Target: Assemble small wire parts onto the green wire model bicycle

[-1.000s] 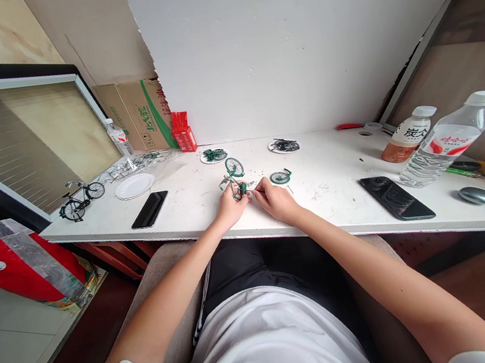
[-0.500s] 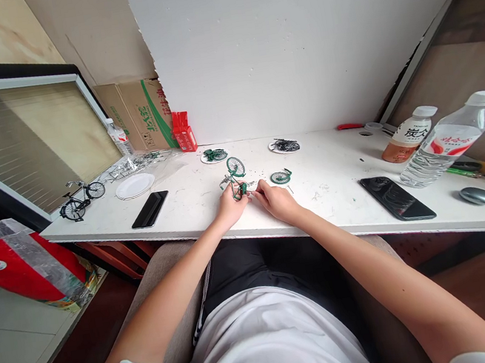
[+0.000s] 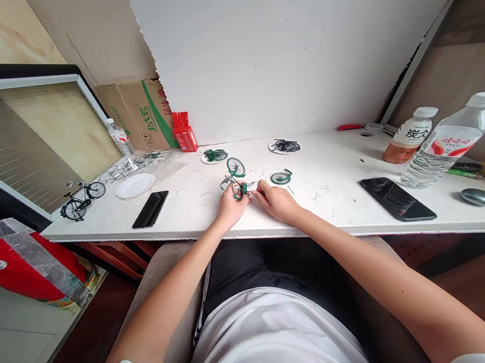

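small green bicycle model held at the surface's near edge

the green model bicycle (image 3: 235, 179) is partly built, its one spoked wheel raised toward the far side. the left hand (image 3: 229, 206) pinches its frame; the right hand (image 3: 275, 199) closes on something thin beside it, too small to identify. a loose green wheel (image 3: 280, 177) lies just right. the white surface (image 3: 335, 182) is scuffed, backed by a white foam board (image 3: 294, 44). the bottle (image 3: 407, 142) label's writing is unreadable.
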The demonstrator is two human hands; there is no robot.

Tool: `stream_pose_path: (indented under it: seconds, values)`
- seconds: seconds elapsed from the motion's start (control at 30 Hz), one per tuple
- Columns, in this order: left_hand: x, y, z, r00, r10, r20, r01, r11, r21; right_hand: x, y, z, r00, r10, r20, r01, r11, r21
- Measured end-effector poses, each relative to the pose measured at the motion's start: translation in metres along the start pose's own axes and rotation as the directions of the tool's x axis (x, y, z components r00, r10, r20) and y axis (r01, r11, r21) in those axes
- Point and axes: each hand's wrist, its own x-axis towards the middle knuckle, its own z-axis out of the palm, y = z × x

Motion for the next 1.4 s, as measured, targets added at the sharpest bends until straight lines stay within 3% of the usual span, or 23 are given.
stream_pose_path:
  seconds: [0.53,1.13,1.3,1.4]
  values:
    - [0.0,0.002,0.0006,1.0,0.02,-0.02,-0.018,0.998,0.059,-0.0005,-0.0072,-0.006,0.998,-0.006,0.059,0.01,0.998,-0.061]
    - [0.0019,-0.0049,-0.0015,0.998,0.056,-0.018,-0.053,0.988,0.145,-0.0006,-0.006,-0.004,0.998,-0.026,0.05,0.03,0.996,-0.088]
    - [0.0017,-0.0038,0.0013,1.0,0.0,-0.024,0.001,1.0,0.031,-0.0013,-0.0084,-0.0066,0.999,0.004,0.041,-0.001,0.998,-0.059]
    - [0.001,-0.0007,0.0022,0.999,-0.044,-0.027,0.043,0.998,-0.046,-0.0011,-0.0085,-0.0057,0.999,0.033,-0.032,-0.035,0.998,-0.056]
